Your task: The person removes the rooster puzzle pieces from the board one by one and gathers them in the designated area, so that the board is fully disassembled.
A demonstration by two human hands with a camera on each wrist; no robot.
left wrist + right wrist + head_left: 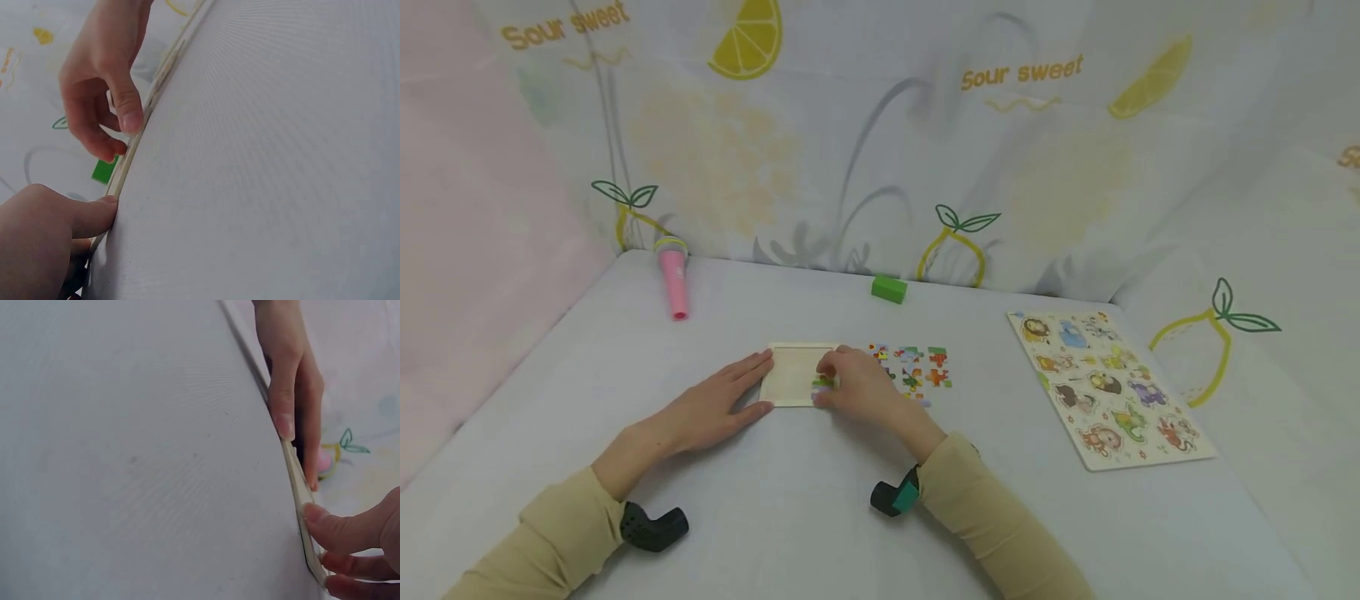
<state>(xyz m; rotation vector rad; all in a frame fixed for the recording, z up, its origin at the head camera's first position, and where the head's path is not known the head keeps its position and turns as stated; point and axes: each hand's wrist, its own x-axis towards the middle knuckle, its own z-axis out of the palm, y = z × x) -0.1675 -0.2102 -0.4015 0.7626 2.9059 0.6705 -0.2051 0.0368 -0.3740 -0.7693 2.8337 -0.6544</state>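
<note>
A shallow wooden puzzle tray (792, 378) lies on the white table, mostly bare inside. My left hand (718, 404) steadies its left side, fingers stretched along the frame; its thumb (97, 215) touches the near rim in the left wrist view. At the tray's right end, my right hand (867, 387) bends over a green and purple jigsaw piece (822, 388), with thumb and index finger on either side of it. The right palm and fingers partly hide this corner. More colourful jigsaw pieces (937, 358) lie loose just right of that hand, some partly covered by it.
A green block (889, 289) lies behind the tray near the back edge. At back left lies a pink toy microphone (675, 279). On the right is a wooden board with animal pictures (1108, 387). A printed cloth (865, 125) hangs behind the table.
</note>
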